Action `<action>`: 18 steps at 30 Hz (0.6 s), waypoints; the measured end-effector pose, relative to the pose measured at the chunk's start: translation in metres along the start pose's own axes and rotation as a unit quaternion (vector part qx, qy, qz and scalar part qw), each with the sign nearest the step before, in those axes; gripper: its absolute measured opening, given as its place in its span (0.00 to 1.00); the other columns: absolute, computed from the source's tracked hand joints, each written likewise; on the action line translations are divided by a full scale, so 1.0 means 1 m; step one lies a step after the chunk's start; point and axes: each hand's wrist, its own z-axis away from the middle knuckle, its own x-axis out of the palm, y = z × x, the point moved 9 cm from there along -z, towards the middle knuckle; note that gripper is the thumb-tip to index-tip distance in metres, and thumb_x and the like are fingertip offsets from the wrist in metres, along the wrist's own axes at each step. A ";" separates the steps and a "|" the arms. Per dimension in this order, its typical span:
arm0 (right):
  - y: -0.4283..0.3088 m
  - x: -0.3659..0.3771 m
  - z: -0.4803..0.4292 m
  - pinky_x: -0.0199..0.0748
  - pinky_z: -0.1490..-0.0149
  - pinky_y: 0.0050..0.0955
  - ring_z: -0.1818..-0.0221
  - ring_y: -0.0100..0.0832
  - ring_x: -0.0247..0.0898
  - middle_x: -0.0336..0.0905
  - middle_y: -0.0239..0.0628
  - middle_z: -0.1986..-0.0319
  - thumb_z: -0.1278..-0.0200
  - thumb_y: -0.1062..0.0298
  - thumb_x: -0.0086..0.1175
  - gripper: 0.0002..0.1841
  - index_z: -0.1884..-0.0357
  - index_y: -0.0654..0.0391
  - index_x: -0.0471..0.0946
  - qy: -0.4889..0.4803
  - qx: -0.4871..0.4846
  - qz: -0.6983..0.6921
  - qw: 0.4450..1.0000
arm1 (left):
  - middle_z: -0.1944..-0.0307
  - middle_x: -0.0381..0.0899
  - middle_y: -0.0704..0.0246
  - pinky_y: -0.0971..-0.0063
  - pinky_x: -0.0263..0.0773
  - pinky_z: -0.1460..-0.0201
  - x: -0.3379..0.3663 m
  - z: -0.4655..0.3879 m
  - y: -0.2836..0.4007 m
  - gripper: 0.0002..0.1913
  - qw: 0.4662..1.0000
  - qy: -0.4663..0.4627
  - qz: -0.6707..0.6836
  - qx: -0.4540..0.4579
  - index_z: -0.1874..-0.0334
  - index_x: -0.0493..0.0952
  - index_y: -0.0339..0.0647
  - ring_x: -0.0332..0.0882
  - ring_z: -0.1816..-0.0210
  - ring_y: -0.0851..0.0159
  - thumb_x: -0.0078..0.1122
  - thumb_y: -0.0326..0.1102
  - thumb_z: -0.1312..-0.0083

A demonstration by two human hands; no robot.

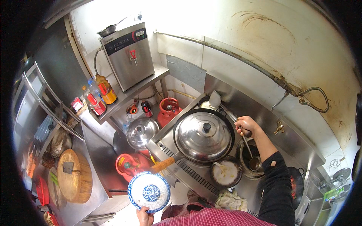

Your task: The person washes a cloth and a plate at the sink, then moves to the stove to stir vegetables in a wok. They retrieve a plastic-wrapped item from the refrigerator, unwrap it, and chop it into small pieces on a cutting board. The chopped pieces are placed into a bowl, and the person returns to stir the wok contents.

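Observation:
My left hand (145, 216) grips the rim of a blue-and-white patterned plate (151, 192) at the lower middle. My right hand (245, 126) is closed around the handle of a wok spatula (229, 111), whose blade is over a small pot of white contents (208, 105) behind the wok. A ladle (255, 163) hangs down from near that hand into a round metal pot; whether the hand holds it too, I cannot tell. Between the hands, a domed steel lid (203, 135) covers a large wok with a wooden handle (163, 165).
A bowl of white contents with a spoon (226, 173) and a crumpled cloth (231, 200) are on the stove's near side. Red gas cylinders (169, 113) stand left of it. At the far left, a cleaver (68, 167) lies on a round chopping block (75, 183). A pan (297, 183) is right.

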 end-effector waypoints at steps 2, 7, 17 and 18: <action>0.002 -0.005 0.000 0.68 0.80 0.27 0.81 0.25 0.68 0.71 0.38 0.76 0.34 0.75 0.51 0.06 0.68 0.66 0.70 0.012 0.006 -0.028 1.000 | 0.51 0.78 0.55 0.64 0.82 0.77 0.000 -0.001 0.001 0.34 1.000 -0.007 -0.007 0.004 0.36 0.61 0.31 0.83 0.63 0.53 0.46 0.21 0.52; 0.007 -0.009 0.009 0.66 0.81 0.23 0.81 0.24 0.68 0.70 0.37 0.75 0.33 0.74 0.50 0.06 0.67 0.65 0.70 0.012 0.011 -0.072 0.997 | 0.52 0.77 0.55 0.67 0.81 0.79 -0.009 -0.007 0.000 0.34 0.999 -0.043 -0.017 -0.003 0.36 0.60 0.31 0.83 0.66 0.55 0.46 0.22 0.52; 0.023 0.001 0.042 0.70 0.82 0.18 0.81 0.20 0.68 0.72 0.36 0.73 0.30 0.73 0.48 0.04 0.59 0.63 0.70 -0.018 -0.037 -0.214 0.976 | 0.52 0.77 0.54 0.70 0.77 0.81 -0.020 0.009 0.009 0.34 1.000 -0.021 -0.003 -0.003 0.36 0.60 0.30 0.81 0.69 0.56 0.46 0.23 0.51; 0.026 0.002 0.049 0.71 0.82 0.17 0.81 0.19 0.68 0.72 0.36 0.73 0.29 0.72 0.47 0.05 0.57 0.64 0.70 -0.023 -0.042 -0.243 0.969 | 0.51 0.77 0.54 0.70 0.77 0.81 -0.016 0.010 0.010 0.34 0.998 -0.059 0.015 0.001 0.35 0.60 0.30 0.81 0.69 0.56 0.46 0.23 0.51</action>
